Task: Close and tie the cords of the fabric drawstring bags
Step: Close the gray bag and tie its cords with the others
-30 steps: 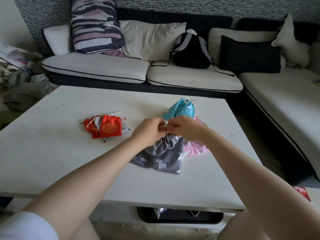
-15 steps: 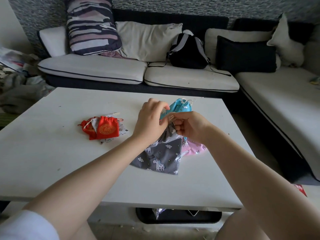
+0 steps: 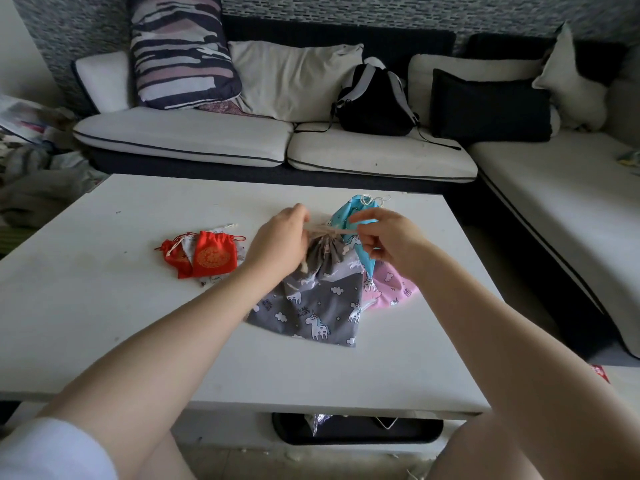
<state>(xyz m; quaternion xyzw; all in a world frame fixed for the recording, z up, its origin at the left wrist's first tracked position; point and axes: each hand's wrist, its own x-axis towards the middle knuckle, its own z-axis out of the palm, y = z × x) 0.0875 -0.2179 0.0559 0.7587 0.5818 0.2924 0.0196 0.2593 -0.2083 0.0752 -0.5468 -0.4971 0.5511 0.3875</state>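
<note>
Cords of pale string are pulled taut between the two hands above the gathered neck of the grey bag. One end is pinched by the left hand, fingers curled, knuckles turned upward; the other end is pinched by the right hand between thumb and forefinger, the remaining fingers loosely bent. The hands are held slightly apart, both forearms reaching in from the near edge of the table.

The grey bag is soft printed cloth with white unicorns and clouds; its mouth is puckered shut, and its body is spread flat on the table near the middle. A blue bag is seen just behind it, partly hidden by the right hand, with a knotted cord at its top. A pink bag lies beneath the right wrist, overlapped by the grey one. Two small red bags, of a shinier fabric with gold emblems, are set to the left, touching each other.

Beyond the white, smooth table a sofa with pale cushions is seen, and a black backpack is propped on it.
</note>
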